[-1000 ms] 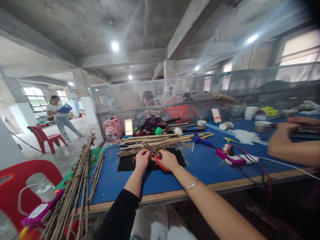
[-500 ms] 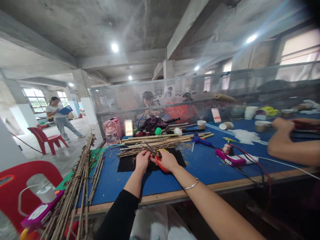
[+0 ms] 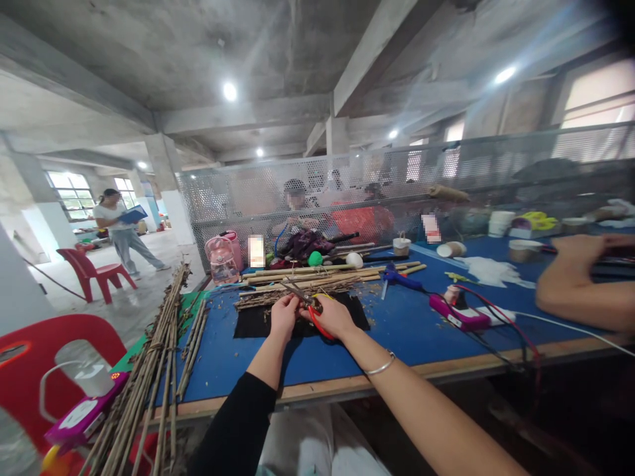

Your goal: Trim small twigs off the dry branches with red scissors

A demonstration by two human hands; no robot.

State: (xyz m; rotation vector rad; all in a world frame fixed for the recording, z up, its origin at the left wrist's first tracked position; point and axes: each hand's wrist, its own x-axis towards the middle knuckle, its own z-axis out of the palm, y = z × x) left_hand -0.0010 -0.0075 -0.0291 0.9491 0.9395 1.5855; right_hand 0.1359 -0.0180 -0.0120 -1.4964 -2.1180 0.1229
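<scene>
Head view: my right grip [image 3: 337, 317] wraps slim-bladed, red-handled scissors [image 3: 317, 322] above a black mat [image 3: 254, 324]; my left grip [image 3: 282, 317] is pinched closed, on what I cannot tell, near rough twigs [image 3: 260, 301]

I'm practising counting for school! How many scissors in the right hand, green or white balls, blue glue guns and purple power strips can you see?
Scissors in the right hand: 1
Balls, a green ball and a white ball: 2
Blue glue gun: 1
Purple power strips, one on the right and one on the left: 2
Total: 6
</scene>
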